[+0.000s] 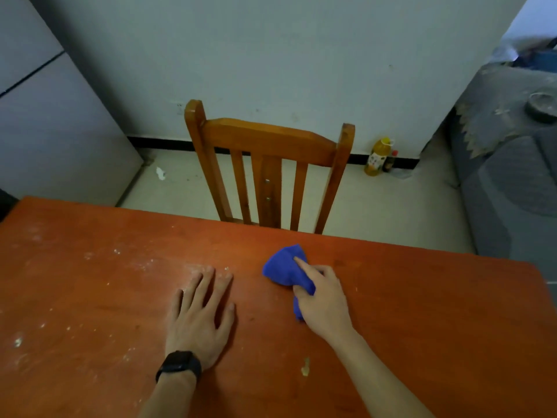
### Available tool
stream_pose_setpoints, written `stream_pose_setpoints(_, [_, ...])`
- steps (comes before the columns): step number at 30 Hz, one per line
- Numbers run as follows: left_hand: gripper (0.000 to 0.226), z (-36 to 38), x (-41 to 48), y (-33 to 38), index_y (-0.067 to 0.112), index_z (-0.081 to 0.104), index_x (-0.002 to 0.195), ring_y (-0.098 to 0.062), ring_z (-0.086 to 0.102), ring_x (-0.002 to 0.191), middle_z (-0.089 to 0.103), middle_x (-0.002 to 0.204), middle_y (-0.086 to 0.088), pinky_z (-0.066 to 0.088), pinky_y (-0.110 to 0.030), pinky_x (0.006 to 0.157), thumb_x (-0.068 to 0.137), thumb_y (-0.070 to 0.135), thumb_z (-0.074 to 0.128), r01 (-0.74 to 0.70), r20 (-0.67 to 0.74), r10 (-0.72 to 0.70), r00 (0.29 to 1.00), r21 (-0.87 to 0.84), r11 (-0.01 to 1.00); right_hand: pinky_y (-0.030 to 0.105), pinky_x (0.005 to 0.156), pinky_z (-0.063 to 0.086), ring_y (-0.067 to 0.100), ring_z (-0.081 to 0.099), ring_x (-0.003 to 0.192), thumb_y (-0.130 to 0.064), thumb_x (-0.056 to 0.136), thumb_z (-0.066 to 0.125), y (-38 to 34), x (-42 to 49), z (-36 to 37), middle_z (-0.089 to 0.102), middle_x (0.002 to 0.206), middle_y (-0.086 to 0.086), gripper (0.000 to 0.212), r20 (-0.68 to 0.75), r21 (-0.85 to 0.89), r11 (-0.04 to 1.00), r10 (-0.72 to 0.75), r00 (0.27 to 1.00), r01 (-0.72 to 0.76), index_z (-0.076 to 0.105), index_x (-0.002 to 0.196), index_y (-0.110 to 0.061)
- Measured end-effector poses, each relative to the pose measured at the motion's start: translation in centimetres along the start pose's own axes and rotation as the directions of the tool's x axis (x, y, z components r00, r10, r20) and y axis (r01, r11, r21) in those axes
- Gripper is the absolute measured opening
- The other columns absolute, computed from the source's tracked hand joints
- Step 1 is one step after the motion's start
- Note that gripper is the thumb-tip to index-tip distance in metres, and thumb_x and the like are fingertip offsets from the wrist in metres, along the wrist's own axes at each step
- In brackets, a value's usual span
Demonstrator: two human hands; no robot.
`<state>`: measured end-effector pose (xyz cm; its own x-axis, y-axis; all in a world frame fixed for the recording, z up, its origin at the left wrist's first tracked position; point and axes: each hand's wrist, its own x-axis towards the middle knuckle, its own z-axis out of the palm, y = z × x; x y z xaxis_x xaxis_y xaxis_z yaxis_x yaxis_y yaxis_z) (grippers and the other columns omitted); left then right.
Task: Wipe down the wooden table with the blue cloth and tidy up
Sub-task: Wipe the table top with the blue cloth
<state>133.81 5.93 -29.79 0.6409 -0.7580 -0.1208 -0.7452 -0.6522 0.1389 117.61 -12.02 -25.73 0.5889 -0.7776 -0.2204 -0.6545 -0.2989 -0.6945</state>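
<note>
The reddish wooden table [422, 312] fills the lower half of the view. White dust and crumbs speckle its left and middle parts. A bunched blue cloth [281, 268] lies on the table right of centre. My right hand [321, 300] grips the cloth, with the index finger stretched over its top and the other fingers curled round it. My left hand [200, 315] lies flat on the table to the left of the cloth, fingers spread, amid the dust. A black watch sits on that wrist.
A wooden chair [268, 164] stands pushed against the table's far edge. Behind it, by the wall, stand a yellow bottle [376, 158] and a small dark bottle [390, 162]. A grey fridge [51, 131] is at left, a covered sofa [509, 182] at right.
</note>
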Motion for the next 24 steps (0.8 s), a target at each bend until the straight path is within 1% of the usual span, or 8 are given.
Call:
stream_pose_setpoints(2, [0.058, 0.1, -0.4, 0.4, 0.055, -0.011, 0.147, -0.011, -0.013, 0.149, -0.013, 0.161, 0.013, -0.006, -0.041, 0.12, 0.093, 0.066, 0.006, 0.011, -0.015, -0.011, 1.0, 0.012, 1.0, 0.015, 0.091, 0.033, 0.009, 0.045, 0.12, -0.024, 0.096, 0.06, 1.0, 1.5, -1.4, 0.04, 0.128, -0.01, 0.058, -0.083, 0.1, 0.994, 0.051, 0.995, -0.043, 0.038, 0.148, -0.037])
stream_pose_setpoints(5, [0.057, -0.1, -0.8, 1.2, 0.055, -0.014, 0.147, -0.011, -0.014, 0.149, -0.016, 0.16, 0.014, -0.004, -0.042, 0.121, 0.094, 0.064, 0.005, 0.018, -0.027, -0.017, 0.999, 0.042, 0.999, 0.033, 0.097, 0.04, 0.024, 0.043, 0.121, -0.025, 0.094, 0.06, 3.6, 3.9, -4.4, 0.04, 0.137, 0.006, 0.06, -0.342, -0.052, 0.986, 0.133, 0.93, -0.16, 0.036, 0.148, -0.031])
stream_pose_setpoints(7, [0.057, -0.1, -1.3, 1.3, 0.054, -0.013, 0.147, -0.012, -0.011, 0.15, -0.013, 0.161, 0.014, 0.0, -0.043, 0.122, 0.095, 0.063, 0.006, 0.027, -0.013, -0.027, 1.0, 0.07, 0.997, 0.04, 0.095, 0.042, 0.031, 0.043, 0.117, -0.029, 0.094, 0.057, 4.5, 4.3, -5.2, 0.039, 0.138, 0.014, 0.061, -0.417, -0.132, 0.946, 0.217, 0.882, -0.295, 0.033, 0.15, -0.026])
stream_pose_setpoints(9, [0.057, -0.2, -1.6, 1.6, 0.054, -0.01, 0.148, -0.012, -0.007, 0.15, -0.008, 0.162, 0.014, 0.005, -0.045, 0.122, 0.095, 0.062, 0.008, 0.037, -0.016, -0.036, 0.999, 0.065, 0.997, 0.037, 0.092, 0.044, 0.029, 0.044, 0.115, -0.033, 0.094, 0.056, 3.7, 3.7, -4.6, 0.038, 0.139, 0.015, 0.064, -0.373, -0.232, 0.93, 0.183, 0.909, -0.283, 0.029, 0.152, -0.025])
stream_pose_setpoints(12, [0.057, -0.5, -1.7, 2.1, 0.051, -0.002, 0.151, -0.013, 0.0, 0.151, 0.001, 0.163, 0.012, 0.013, -0.047, 0.121, 0.097, 0.061, 0.012, 0.053, 0.012, -0.054, 0.998, 0.067, 0.996, 0.029, 0.093, 0.044, 0.02, 0.042, 0.119, -0.039, 0.095, 0.053, 0.8, 2.4, -1.9, 0.034, 0.145, 0.007, 0.069, -0.136, -0.336, 0.941, -0.017, 0.991, -0.029, 0.021, 0.155, -0.03])
stream_pose_setpoints(16, [0.057, -0.3, -1.7, 2.2, 0.052, -0.003, 0.15, -0.012, -0.001, 0.151, 0.0, 0.163, 0.012, 0.012, -0.046, 0.121, 0.097, 0.062, 0.012, 0.076, 0.011, -0.077, 0.997, 0.067, 0.995, 0.033, 0.105, 0.038, 0.022, 0.036, 0.13, -0.038, 0.098, 0.049, -2.1, 1.0, 0.5, 0.027, 0.152, 0.005, 0.071, 0.092, -0.36, 0.915, -0.157, 0.983, 0.18, 0.01, 0.157, -0.031])
stream_pose_setpoints(21, [0.058, -0.4, -1.6, 2.2, 0.051, 0.002, 0.152, -0.014, 0.006, 0.15, 0.008, 0.163, 0.01, 0.0, -0.04, 0.118, 0.098, 0.061, 0.02, 0.093, 0.055, -0.097, 0.994, 0.082, 0.992, 0.025, 0.1, 0.041, 0.015, 0.035, 0.125, -0.04, 0.1, 0.045, -2.2, 1.5, -0.1, 0.024, 0.15, -0.002, 0.066, 0.191, -0.353, 0.907, -0.172, 0.967, 0.231, 0.009, 0.156, -0.036])
stream_pose_setpoints(24, [0.059, -1.0, -1.3, 2.2, 0.051, 0.002, 0.152, -0.015, 0.008, 0.15, 0.011, 0.163, 0.01, -0.005, -0.04, 0.117, 0.098, 0.06, 0.024, 0.104, 0.084, -0.109, 0.991, 0.056, 0.993, 0.021, 0.093, 0.042, 0.011, 0.037, 0.119, -0.04, 0.1, 0.046, -2.5, 2.7, -0.9, 0.028, 0.143, -0.005, 0.064, 0.167, -0.349, 0.921, -0.119, 0.979, 0.172, 0.014, 0.155, -0.038])
